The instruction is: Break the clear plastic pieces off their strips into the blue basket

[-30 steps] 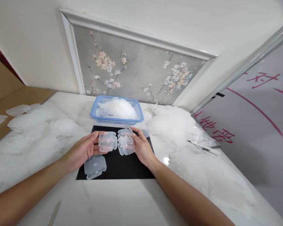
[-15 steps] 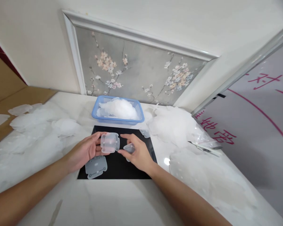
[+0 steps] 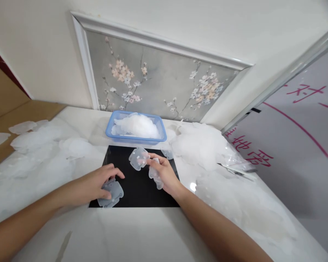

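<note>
A clear plastic piece with notched edges and small round marks [image 3: 136,158] is pinched between the thumb and fingers of my right hand [image 3: 166,176], above the black mat [image 3: 136,194]. A second such plastic piece [image 3: 154,175] is tucked against the palm of the same hand. My left hand [image 3: 98,182] hovers at the mat's left side, its thumb and fingers apart. Under it lies another clear plastic piece [image 3: 116,193], flat on the mat and partly covered by the thumb. Whether the thumb presses on that piece I cannot tell.
Behind the mat stands a blue basket [image 3: 109,135] heaped with clear pieces. Piles of similar pieces spread left [image 3: 35,160] and right [image 3: 202,145] on the white marbled table [image 3: 120,233]. One piece [image 3: 168,154] lies by the mat's far right corner. Cardboard [image 3: 24,111] borders the left.
The plastic piece held up between both hands has passed to my right hand alone. My left hand has let go and moved down toward the piece lying on the mat.
</note>
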`<state>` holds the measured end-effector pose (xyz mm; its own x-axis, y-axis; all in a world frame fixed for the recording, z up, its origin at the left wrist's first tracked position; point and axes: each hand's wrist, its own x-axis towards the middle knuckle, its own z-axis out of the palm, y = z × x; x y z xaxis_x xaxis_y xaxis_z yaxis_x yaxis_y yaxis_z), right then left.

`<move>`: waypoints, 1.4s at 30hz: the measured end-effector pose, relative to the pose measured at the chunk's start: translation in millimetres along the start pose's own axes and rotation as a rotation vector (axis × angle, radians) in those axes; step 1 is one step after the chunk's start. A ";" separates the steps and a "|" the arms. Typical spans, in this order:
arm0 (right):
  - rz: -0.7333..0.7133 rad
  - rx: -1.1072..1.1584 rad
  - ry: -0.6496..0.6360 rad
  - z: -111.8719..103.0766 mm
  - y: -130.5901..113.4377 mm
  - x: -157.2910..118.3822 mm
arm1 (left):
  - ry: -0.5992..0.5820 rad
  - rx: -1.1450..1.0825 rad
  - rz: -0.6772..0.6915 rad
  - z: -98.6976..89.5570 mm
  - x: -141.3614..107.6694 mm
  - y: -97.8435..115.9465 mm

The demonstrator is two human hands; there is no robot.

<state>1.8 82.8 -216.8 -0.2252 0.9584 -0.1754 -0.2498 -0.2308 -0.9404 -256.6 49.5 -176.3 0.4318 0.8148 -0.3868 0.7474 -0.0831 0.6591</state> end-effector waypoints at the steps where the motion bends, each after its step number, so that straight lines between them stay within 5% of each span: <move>1: 0.013 0.017 -0.002 0.2 -0.8 0.3 | -0.004 -0.004 -0.006 0.3 -0.5 1.8; 14: 0.028 0.064 -0.003 -1.8 -1.9 0.8 | 0.243 -0.756 -0.063 -1.2 13.0 12.2; 26: 0.011 -0.008 -0.009 0.4 -2.7 0.1 | 0.251 -0.911 -0.135 -1.5 11.8 17.2; 33: -0.246 0.288 0.521 -38.9 -39.9 8.2 | 0.233 -0.954 -0.106 -0.2 11.0 15.5; 37: -0.101 0.336 0.403 -44.2 -36.5 2.5 | 0.202 -1.000 -0.096 4.0 10.8 14.4; 42: -0.119 -0.036 0.221 -3.3 -5.7 -13.0 | 0.162 -1.082 -0.093 8.2 10.7 18.2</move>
<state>9.3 72.2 -210.1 0.0162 0.9928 -0.1184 -0.2277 -0.1117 -0.9673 -234.2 52.0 -173.7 0.2658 0.8643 -0.4270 -0.0985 0.4649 0.8799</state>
